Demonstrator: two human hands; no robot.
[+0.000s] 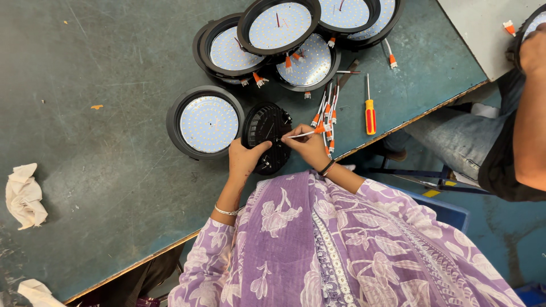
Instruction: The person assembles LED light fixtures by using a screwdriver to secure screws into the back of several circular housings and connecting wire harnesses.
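While the black round lamp back [266, 132] is lying ribbed side up near the counter's edge, right in front of the person, both hands are working on it. The left hand [244, 158] is curling around its lower left side, thumb on top, pressing it so it is not sliding. The right hand [307, 146] is pinching a thin white wire [300, 135] between thumb and fingers, and the wire's tip is pointing at the middle of the lamp back. It looks like the tip is going into a small hole there, but the spot is too tiny to be sure.

To do this well, the left hand should be holding the lamp back flat and quiet, and the right hand should be gripping the wire close to its tip, so it is not bending. Pushing slowly and straight is better than poking hard.

Just beside the right hand, a bunch of white wires with orange ends [326, 116] is waiting. A little farther right, a screwdriver with a yellow and red handle [370, 112] is lying. To the left, touching or almost touching the lamp back, a round lamp with a white dotted face [208, 123] is sitting face up. More lamps [278, 25] are piling up behind. A crumpled cloth [24, 195] is resting well apart on the green counter [102, 68]. Another person's arm [532, 108] is showing at the far right.
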